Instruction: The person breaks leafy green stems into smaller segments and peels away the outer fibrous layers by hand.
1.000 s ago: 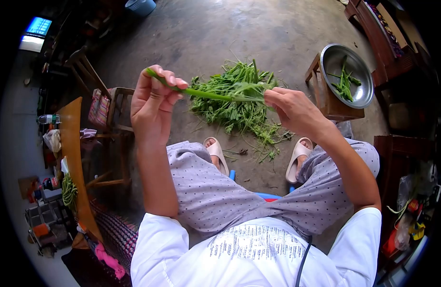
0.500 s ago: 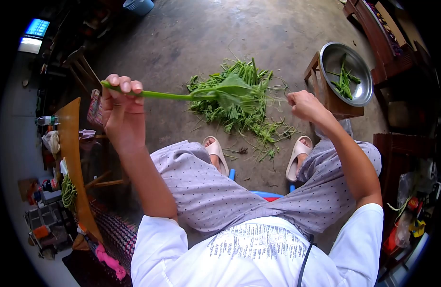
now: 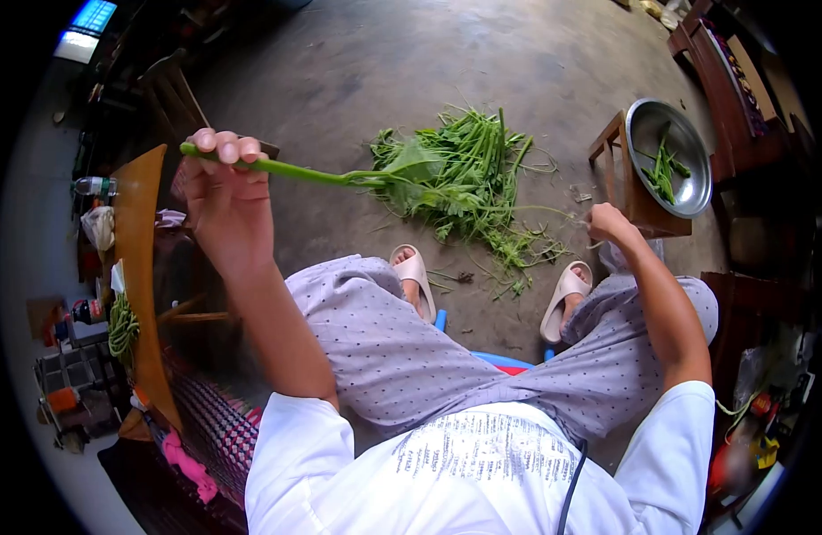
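My left hand [image 3: 226, 183] is raised on the left, its fingers wrapped round the thick end of a green leafy vine stem [image 3: 308, 172]. The stem lies level, and its broad leaves reach over a pile of cut greens [image 3: 473, 147] on the floor. Out to the right, my right hand [image 3: 614, 223] is closed in a pinch. A thin pale tendril [image 3: 554, 210] runs from the leafy end to its fingers. To the right of that hand, a metal basin [image 3: 694, 190] holds several short green stem pieces [image 3: 662, 169].
A wooden stool [image 3: 638, 207] supports the basin. My slippered feet [image 3: 567, 299] stand either side of the pile's near edge. A wooden table edge [image 3: 136, 267] is at left, with a bottle [image 3: 96, 186] beside it. Dark red furniture [image 3: 741, 147] stands at right.
My right hand has moved outward and slightly down, and a thin tendril now stretches to it from the leaves. My left hand still holds the stem. The whole view has shifted a little.
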A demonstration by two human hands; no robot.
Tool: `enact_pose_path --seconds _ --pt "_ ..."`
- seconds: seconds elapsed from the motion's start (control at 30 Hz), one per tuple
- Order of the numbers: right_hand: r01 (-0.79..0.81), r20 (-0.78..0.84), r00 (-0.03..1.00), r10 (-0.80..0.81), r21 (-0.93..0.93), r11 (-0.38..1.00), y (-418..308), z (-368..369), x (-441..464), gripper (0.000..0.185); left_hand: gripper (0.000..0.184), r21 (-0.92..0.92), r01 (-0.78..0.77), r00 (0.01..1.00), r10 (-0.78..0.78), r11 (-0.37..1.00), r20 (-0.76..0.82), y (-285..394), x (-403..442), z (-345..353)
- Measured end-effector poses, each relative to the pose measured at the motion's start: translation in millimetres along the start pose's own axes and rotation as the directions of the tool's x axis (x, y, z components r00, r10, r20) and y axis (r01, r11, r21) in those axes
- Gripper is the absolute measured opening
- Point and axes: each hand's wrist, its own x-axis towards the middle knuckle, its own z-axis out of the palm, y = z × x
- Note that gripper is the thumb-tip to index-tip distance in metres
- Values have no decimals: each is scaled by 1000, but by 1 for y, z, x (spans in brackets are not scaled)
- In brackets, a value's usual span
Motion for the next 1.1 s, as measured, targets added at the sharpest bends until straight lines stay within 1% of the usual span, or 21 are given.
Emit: enact_pose_path --seconds 0.07,0.13,0.17,0.2,0.23,0.27,0.3,0.33,0.37,0.4,0.43,0.47,0.5,0.57,0.6,0.67,0.8,0.87,0.9,0.97,1.1 --pt "60 -30 998 -58 45 997 -7 -9 2 22 15 30 -3 1000 3 1000 -19 -2 -2 -3" --pt "69 17 997 -78 316 946 -27 -39 -10 24 13 140 -44 998 51 989 -46 -7 -4 -3" --pt "74 16 996 -83 310 948 -33 -46 -13 24 12 145 -5 998 13 989 -59 -8 -5 0" --pt "251 -194 962 -190 365 896 -39 -51 -16 25 12 147 -10 998 19 989 -62 -10 -5 6" --pt "429 -401 875 -272 379 820 -48 -61 -23 29 12 201 56 997 -42 978 -72 -14 -5 15" --pt "433 -402 872 -278 371 821 -58 -72 -30 29 12 252 121 991 -102 960 -86 -18 -6 23" --pt "511 -401 858 -320 608 608 -74 -92 -44 28 12 251 114 992 -94 961 -89 -25 -7 28" --pt "524 -410 840 -356 784 333 -89 -109 -58 29 14 322 146 989 -127 935 -78 -33 -8 32" --pt "524 -409 840 -356 782 339 -99 -121 -70 29 16 389 177 984 -163 904 -68 -41 -10 36" --pt "519 -416 826 -381 826 222 -106 -132 -81 28 16 382 176 984 -162 907 -69 -48 -10 40" --pt "504 -428 810 -400 858 102 -114 -142 -91 28 18 389 224 973 -228 893 -36 -54 -11 45" --pt "503 -428 814 -393 857 108 -121 -150 -100 28 22 398 270 956 -294 877 -1 -59 -10 50" --pt "548 -486 786 -382 834 66 -128 -157 -109 26 24 398 315 939 -343 861 1 -65 -11 54" --pt "627 -594 733 -333 779 -10 -144 -169 -122 27 23 400 299 941 -338 866 30 -76 -10 64" --pt "626 -593 737 -324 780 -5 -151 -174 -129 27 22 410 283 942 -332 867 51 -81 -11 69" --pt "719 -684 654 -322 695 -15 -164 -181 -142 25 22 365 309 934 -352 878 56 -89 -11 77" --pt "668 -632 704 -324 744 0 -172 -187 -159 26 17 343 297 944 -327 891 34 -100 -12 91" --pt "718 -659 683 -314 686 121 -173 -188 -160 26 14 521 263 956 -291 812 -29 -102 -12 98" --pt "718 -659 683 -314 685 124 -173 -188 -160 26 14 519 262 957 -290 814 -29 -103 -11 100" --pt "716 -648 694 -315 669 200 -172 -189 -161 28 12 630 201 973 -225 750 -44 -105 -11 103" --pt "719 -645 693 -322 649 248 -172 -186 -160 26 12 709 133 986 -168 693 -20 -105 -7 108"
